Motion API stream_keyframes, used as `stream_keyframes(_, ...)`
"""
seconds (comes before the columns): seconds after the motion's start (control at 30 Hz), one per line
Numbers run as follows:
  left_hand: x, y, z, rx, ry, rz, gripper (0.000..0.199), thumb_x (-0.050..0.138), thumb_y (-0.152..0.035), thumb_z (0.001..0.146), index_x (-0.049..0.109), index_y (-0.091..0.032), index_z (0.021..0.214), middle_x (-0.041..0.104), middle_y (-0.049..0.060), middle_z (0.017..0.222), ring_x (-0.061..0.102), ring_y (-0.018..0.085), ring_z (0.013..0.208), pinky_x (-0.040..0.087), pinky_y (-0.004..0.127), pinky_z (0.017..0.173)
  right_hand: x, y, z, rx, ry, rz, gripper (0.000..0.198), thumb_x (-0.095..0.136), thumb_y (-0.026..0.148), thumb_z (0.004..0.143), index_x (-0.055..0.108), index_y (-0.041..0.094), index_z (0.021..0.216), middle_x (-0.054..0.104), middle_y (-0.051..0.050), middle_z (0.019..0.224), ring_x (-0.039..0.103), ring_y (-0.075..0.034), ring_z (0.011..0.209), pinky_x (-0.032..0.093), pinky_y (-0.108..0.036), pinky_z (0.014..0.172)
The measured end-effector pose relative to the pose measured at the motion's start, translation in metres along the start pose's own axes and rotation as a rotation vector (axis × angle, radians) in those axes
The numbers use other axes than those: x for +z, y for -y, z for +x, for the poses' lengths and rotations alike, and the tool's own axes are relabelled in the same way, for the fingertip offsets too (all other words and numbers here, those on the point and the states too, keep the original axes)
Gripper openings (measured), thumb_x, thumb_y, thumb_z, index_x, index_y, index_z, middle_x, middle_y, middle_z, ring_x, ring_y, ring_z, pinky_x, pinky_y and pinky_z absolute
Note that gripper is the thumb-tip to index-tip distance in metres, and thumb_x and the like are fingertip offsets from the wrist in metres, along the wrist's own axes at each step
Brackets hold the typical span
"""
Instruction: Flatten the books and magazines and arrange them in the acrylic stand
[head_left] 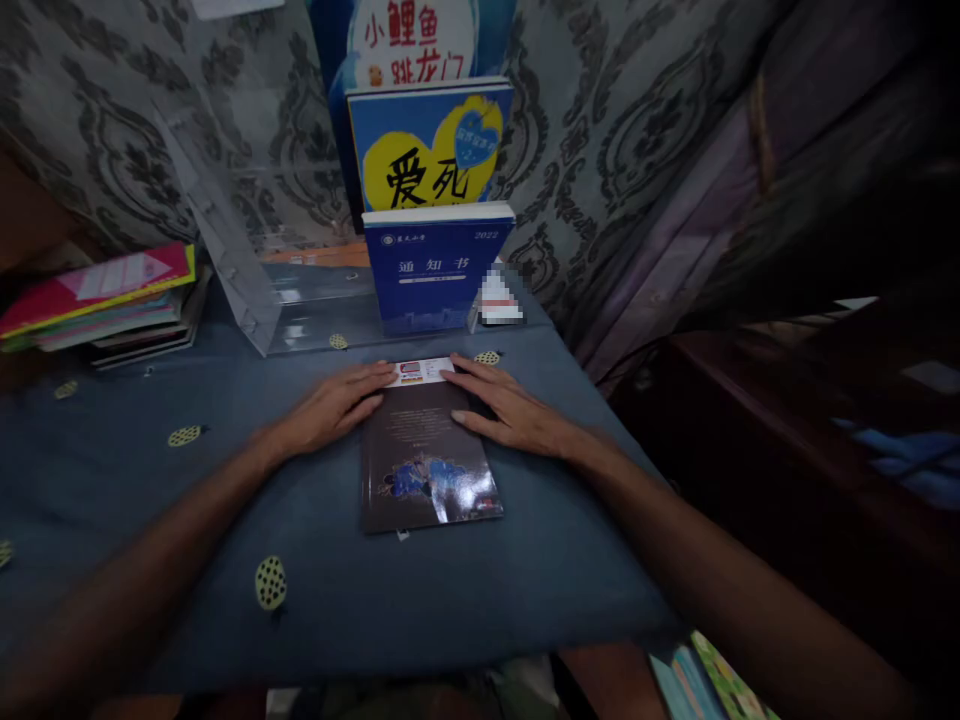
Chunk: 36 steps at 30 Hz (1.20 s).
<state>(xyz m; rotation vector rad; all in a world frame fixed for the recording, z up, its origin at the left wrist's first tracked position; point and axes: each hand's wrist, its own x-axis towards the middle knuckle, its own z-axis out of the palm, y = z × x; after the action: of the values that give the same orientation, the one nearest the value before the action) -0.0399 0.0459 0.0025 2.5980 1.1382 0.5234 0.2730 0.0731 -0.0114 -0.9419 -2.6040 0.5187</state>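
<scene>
A dark book (420, 450) with a glossy cover, a white strip across its far end and a blue picture near its lower edge lies flat on the cloth-covered table. My left hand (334, 408) rests at its upper left edge, fingers stretched out. On the other side, my right hand (514, 408) lies with extended fingers over the upper right part of the cover. Just beyond stands a blue book (442, 275) marked 2022, with a blue and yellow book (420, 150) behind it and a taller picture book (412, 40) at the back.
A clear plastic rack (225, 240) stands around and left of the upright books. Farther left sits a stack of books (142, 300). A small white object (501, 305), partly blurred, is right of the rack. The table edge drops off at right, near dark furniture (750, 430).
</scene>
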Motion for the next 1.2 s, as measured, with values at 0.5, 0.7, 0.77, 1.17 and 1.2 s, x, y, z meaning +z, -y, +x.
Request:
stream_keyframes(0.5, 0.002, 0.036, -0.014, -0.034, -0.125, -0.06, 0.043, 0.04, -0.019, 0.099, 0.06, -0.02, 0.137, 0.061, 0.008, 0.144, 0.055, 0.021, 0.135, 0.042, 0.048, 0.115, 0.019, 0.056, 0.057, -0.259, 0.023, -0.202, 0.043, 0.044, 0.034, 0.102, 0.058, 0.019, 0.139, 0.054, -0.016, 0.146, 0.047, -0.033, 0.138, 0.041, -0.059, 0.111)
stream_keyframes(0.7, 0.005, 0.038, -0.017, 0.01, -0.134, 0.012, 0.046, 0.044, -0.011, 0.095, 0.059, -0.02, 0.138, 0.06, 0.01, 0.144, 0.053, 0.02, 0.137, 0.041, 0.045, 0.116, 0.029, 0.068, 0.062, -0.331, 0.001, -0.157, 0.039, 0.043, 0.029, 0.102, 0.063, 0.02, 0.135, 0.059, -0.015, 0.139, 0.051, -0.032, 0.133, 0.042, -0.059, 0.11)
stream_keyframes(0.77, 0.005, 0.037, -0.017, 0.019, -0.139, 0.026, 0.047, 0.044, -0.009, 0.094, 0.059, -0.018, 0.138, 0.059, 0.011, 0.144, 0.053, 0.02, 0.137, 0.041, 0.044, 0.116, 0.031, 0.069, 0.056, -0.347, -0.002, -0.139, 0.039, 0.042, 0.03, 0.103, 0.065, 0.02, 0.133, 0.058, -0.016, 0.14, 0.051, -0.032, 0.133, 0.043, -0.06, 0.11)
stream_keyframes(1.17, 0.006, 0.038, -0.016, 0.046, -0.157, 0.037, 0.048, 0.044, -0.008, 0.093, 0.061, -0.019, 0.137, 0.06, 0.01, 0.144, 0.055, 0.021, 0.136, 0.042, 0.042, 0.116, 0.032, 0.089, 0.022, -0.444, -0.003, -0.021, 0.033, 0.048, 0.03, 0.103, 0.07, 0.025, 0.127, 0.06, -0.014, 0.139, 0.05, -0.03, 0.135, 0.047, -0.055, 0.107)
stream_keyframes(1.2, 0.006, 0.038, -0.016, 0.048, -0.153, 0.037, 0.048, 0.044, -0.008, 0.093, 0.06, -0.019, 0.137, 0.06, 0.009, 0.144, 0.054, 0.021, 0.136, 0.042, 0.043, 0.116, 0.032, 0.091, 0.019, -0.455, 0.001, -0.017, 0.032, 0.049, 0.03, 0.102, 0.07, 0.026, 0.126, 0.06, -0.013, 0.139, 0.051, -0.03, 0.135, 0.046, -0.056, 0.107)
